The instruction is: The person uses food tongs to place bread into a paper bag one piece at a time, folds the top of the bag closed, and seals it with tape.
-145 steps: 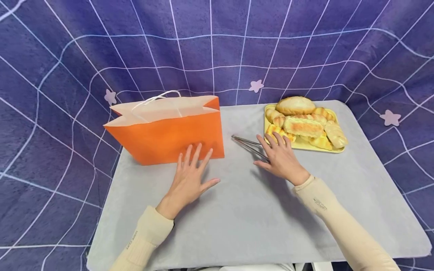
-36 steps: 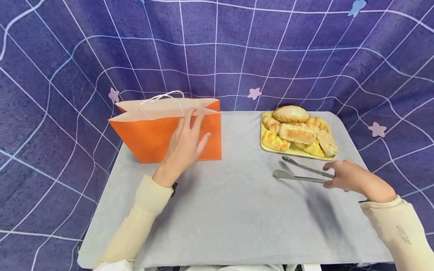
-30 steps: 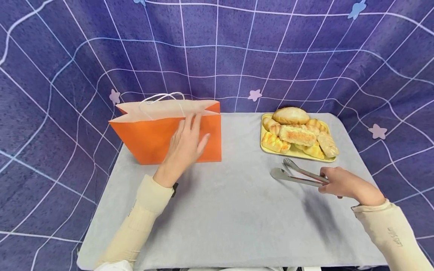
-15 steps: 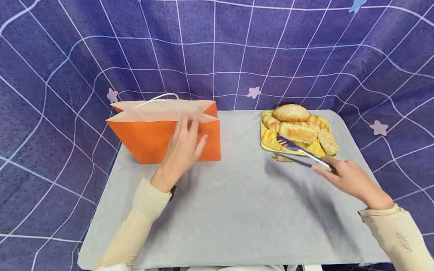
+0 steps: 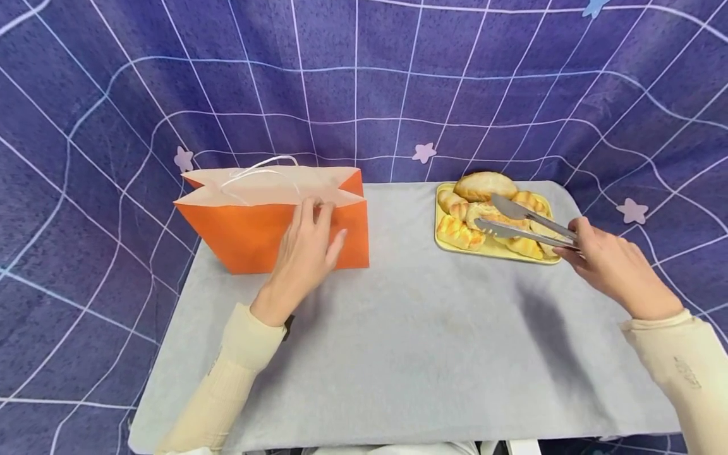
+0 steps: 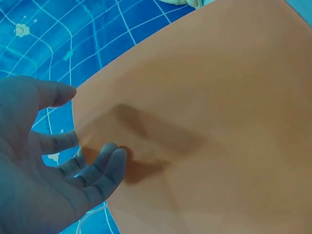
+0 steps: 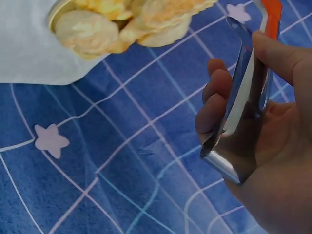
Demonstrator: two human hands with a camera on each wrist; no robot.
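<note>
An orange paper bag [image 5: 256, 234] with white string handles stands upright at the left, its mouth spread. My left hand [image 5: 304, 259] is at its front rim, fingertips right at the edge; the left wrist view shows the thumb apart from the bent fingers. My right hand [image 5: 620, 268] grips metal tongs [image 5: 506, 229] near their hinge end, which sits across the palm in the right wrist view. The two tong arms are spread above the yellow tray [image 5: 483, 253] heaped with bread. An oval loaf [image 5: 485, 186] lies at the back; the tongs partly cover a long roll in the middle.
A grey cloth covers the table [image 5: 409, 354]. Behind and at both sides hangs a purple curtain [image 5: 387, 95] with a line grid and stars. The tray lies near the back right corner, with a gap between it and the bag.
My right hand has taken up the tongs, carried them right, then raised them from the table over the bread. My left hand moved up from the bag's lower front to its rim.
</note>
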